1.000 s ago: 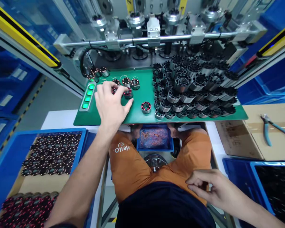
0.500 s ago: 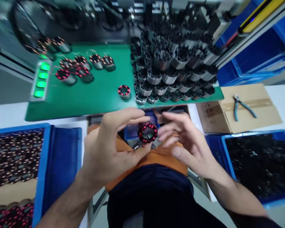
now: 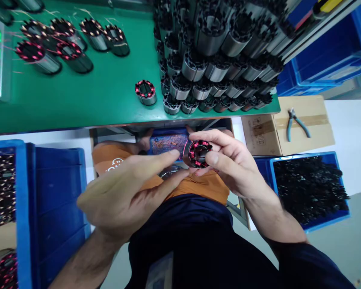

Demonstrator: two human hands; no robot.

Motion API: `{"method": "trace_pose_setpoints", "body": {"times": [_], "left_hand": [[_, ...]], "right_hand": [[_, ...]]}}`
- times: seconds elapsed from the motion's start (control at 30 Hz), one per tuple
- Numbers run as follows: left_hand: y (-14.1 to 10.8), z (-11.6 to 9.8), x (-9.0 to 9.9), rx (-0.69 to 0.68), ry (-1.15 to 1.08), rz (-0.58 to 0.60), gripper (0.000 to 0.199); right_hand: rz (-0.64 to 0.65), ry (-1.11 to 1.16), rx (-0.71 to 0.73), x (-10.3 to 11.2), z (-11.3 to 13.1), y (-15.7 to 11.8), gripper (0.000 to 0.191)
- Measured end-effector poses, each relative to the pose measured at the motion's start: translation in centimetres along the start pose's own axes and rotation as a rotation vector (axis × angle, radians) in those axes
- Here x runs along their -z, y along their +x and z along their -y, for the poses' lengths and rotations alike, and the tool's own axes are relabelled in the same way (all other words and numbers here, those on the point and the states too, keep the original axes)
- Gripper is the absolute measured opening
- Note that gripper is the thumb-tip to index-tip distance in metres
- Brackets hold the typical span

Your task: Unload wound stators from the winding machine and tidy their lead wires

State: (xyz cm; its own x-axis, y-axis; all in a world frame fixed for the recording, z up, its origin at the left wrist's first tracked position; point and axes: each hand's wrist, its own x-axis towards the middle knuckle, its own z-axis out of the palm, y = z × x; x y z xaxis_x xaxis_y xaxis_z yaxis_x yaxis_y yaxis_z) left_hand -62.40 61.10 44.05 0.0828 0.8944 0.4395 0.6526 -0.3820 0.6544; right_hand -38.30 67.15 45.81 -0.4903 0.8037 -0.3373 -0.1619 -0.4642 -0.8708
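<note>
My right hand (image 3: 237, 166) grips a wound stator (image 3: 199, 154), a short dark cylinder with pink-red wire at its toothed end, which is tilted up toward me. The thumb lies at the rim and the fingers wrap behind it. Just left of the stator, my left hand (image 3: 132, 188) has thumb and index finger apart, with nothing between them. Both hands are above my lap, in front of the green bench (image 3: 108, 96). On the bench near its edge stands another pink-wound stator (image 3: 146, 92).
Unwound stators (image 3: 194, 66) are stacked at the bench's back right. Wound ones (image 3: 69, 52) with loose wire ends lie left. Blue bins flank me (image 3: 58, 192) (image 3: 303, 156). Cutting pliers (image 3: 293, 120) rest on a cardboard box (image 3: 319, 136). A blue tray (image 3: 168, 133) sits below the bench.
The stator has passed from my left hand into my right, which has closed on it. My left hand has let go and moved left. The view has shifted closer to the bench.
</note>
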Motion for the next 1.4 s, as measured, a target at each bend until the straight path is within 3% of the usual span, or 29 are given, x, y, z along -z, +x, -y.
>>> {"method": "trace_pose_setpoints", "body": {"times": [0.1,0.33,0.5,0.63,0.8,0.97,1.13,1.23,1.4], "left_hand": [[1.0,-0.4,-0.5,-0.077,0.003,-0.074,0.049],[0.9,-0.5,-1.4,-0.052,-0.05,-0.048,0.04],[0.7,-0.7,-1.8,-0.135,-0.011,-0.157,0.034],[0.5,-0.7,-1.7,-0.141,0.054,-0.139,0.031],[0.2,0.0,-2.7,-0.151,-0.02,-0.107,0.017],[0.6,-0.5,-3.8,-0.151,-0.062,-0.202,0.036],[0.9,-0.9,-3.7,-0.157,-0.022,-0.223,0.024],[-0.2,0.2,-3.8,-0.122,-0.047,-0.132,0.027],[-2.0,3.1,-4.2,0.075,-0.098,0.195,0.009]], "right_hand": [[0.01,0.013,-0.015,0.0,-0.4,-0.2,0.056],[0.018,0.113,0.017,0.1,-1.1,-0.2,0.049],[-0.03,0.098,-0.003,-0.6,-1.3,-0.2,0.053],[-0.027,0.132,0.018,-0.8,-1.7,-0.2,0.051],[-0.06,0.156,0.087,-0.1,-1.8,-0.3,0.046],[-0.121,0.126,0.124,-0.4,-1.7,-0.3,0.046],[-0.095,0.141,0.132,-0.4,-2.3,-0.3,0.045],[-0.086,0.105,0.184,0.6,-2.7,-0.5,0.044],[-0.074,-0.027,0.311,2.0,-2.6,-1.4,0.043]]}}
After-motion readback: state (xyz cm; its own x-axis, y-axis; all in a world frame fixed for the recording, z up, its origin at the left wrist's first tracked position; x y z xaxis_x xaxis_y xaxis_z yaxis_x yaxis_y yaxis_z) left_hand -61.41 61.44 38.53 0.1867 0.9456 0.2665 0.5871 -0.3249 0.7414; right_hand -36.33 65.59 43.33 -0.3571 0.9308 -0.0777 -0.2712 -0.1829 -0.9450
